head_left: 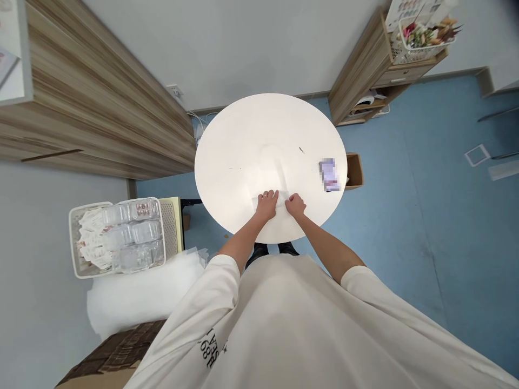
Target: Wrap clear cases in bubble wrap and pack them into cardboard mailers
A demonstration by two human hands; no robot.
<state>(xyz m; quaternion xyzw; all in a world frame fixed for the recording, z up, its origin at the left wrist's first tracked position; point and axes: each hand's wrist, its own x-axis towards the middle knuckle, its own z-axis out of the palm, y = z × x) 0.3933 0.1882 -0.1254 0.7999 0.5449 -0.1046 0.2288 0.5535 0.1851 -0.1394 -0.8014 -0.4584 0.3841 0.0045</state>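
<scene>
Both hands are at the near side of a round white table (243, 129). Under them lies a thin white sheet (283, 196), hard to tell from the tabletop; whether it is paper, tissue or film I cannot make out. My left hand (267, 203) rests on the sheet, fingers stretched out, with a ring on one of them. To its right, my right hand (295, 205) is closed, pinching the sheet's right part between thumb and fingers. A pixelated purple item (330, 175) lies at the table's right side.
A cardboard box (354, 170) stands on the floor right of the table. On the left are a white basket (73, 237) of clear plastic packs and a white wrapped roll (133, 297). A wooden cabinet (133, 108) stands back left, a wooden shelf unit (360, 70) back right.
</scene>
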